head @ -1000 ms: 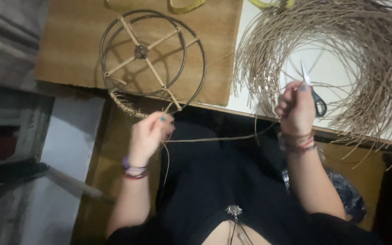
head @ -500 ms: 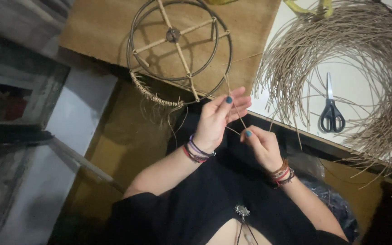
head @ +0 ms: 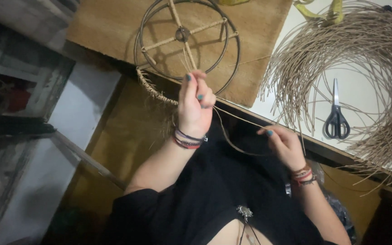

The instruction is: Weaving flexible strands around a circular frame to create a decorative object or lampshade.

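1. Pinching a thin tan fibre strand (head: 237, 119), the left hand (head: 196, 102) sits at the near rim of the round wire frame (head: 188, 43), its fingers closed tight on the strand where it meets the rim.
2. The right hand (head: 284, 144) is lower and nearer the body, fingers curled narrowly around the same strand; the length between the hands runs partly taut, with a slack loop hanging below over the dark clothing.
3. The frame lies on a brown mat (head: 110, 27) at the table edge, its near arc already wrapped in fibre; it looks rigid and light, so it should be steadied by the rim rather than the spokes.
4. The strand looks light, springy and a little stiff, likely to kink or snap if bent sharply; it is best gripped close to the wrap point, with fingertips.
5. A loose coil of the same fibre (head: 368, 50) lies on the white table (head: 364, 97), with scissors (head: 336, 119) inside it, well apart from both hands.
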